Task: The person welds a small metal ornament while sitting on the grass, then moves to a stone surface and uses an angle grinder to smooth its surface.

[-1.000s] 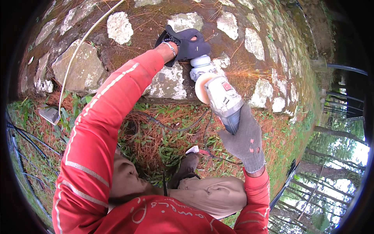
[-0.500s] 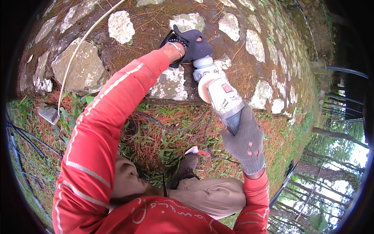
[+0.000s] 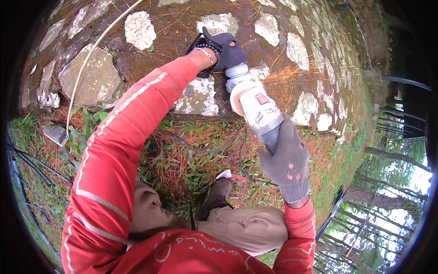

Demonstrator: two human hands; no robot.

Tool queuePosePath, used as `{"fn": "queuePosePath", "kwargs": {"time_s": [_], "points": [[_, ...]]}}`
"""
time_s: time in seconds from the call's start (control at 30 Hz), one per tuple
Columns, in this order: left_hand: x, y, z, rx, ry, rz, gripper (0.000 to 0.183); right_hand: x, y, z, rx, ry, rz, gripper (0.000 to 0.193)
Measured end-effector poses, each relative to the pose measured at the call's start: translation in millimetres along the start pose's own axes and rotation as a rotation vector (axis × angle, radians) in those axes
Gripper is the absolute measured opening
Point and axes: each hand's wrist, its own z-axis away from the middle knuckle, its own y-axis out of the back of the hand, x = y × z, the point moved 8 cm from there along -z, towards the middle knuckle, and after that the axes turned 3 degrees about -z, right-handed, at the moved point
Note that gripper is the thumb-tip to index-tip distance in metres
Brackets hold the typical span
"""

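I hold a white angle grinder against a stone wall. My left hand, in a dark glove, is closed over the grinder's head at the wall. My right hand, in a grey knitted glove, grips the grinder's rear handle. Orange sparks spray to the right from the grinder's head. Its dark cord hangs down over the ground. My red sleeves run up from the lower edge.
A pale hose curves down the wall to a metal piece on the ground. Grass and brown pine needles cover the ground. My shoe stands below the grinder. A dark railing and trees are at the right.
Both hands and the grinder have shifted slightly up and right along the wall. Sparks now fly to the right of the grinder head.
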Motion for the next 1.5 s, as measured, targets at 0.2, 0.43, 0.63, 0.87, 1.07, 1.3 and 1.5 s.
{"fn": "queuePosePath", "kwargs": {"time_s": [0.2,0.43,0.63,0.87,1.07,1.3,1.5], "points": [[-3,-2,-4,0.013,-0.132,-0.022,0.040,24,10,12,-0.108,-0.121,-0.109,0.077],[27,-8,-6,-0.139,0.258,0.381,0.052,47,18,19,0.047,-0.114,-0.336,0.067],[18,-9,-10,-0.022,0.316,0.291,0.059,47,-3,15,-0.006,-0.102,-0.340,0.068],[5,-12,-18,-0.021,0.248,0.217,0.060,36,-10,6,-0.037,-0.081,-0.349,0.071],[10,-7,-17,-0.058,0.246,0.097,0.057,20,-7,1,-0.019,0.006,-0.159,0.079],[-1,-16,-22,-0.054,0.239,0.186,0.051,14,-7,7,0.005,0.075,0.045,0.086],[-7,-28,-40,0.009,0.090,0.089,0.044,10,-9,10,-0.038,0.067,0.089,0.086]]}}
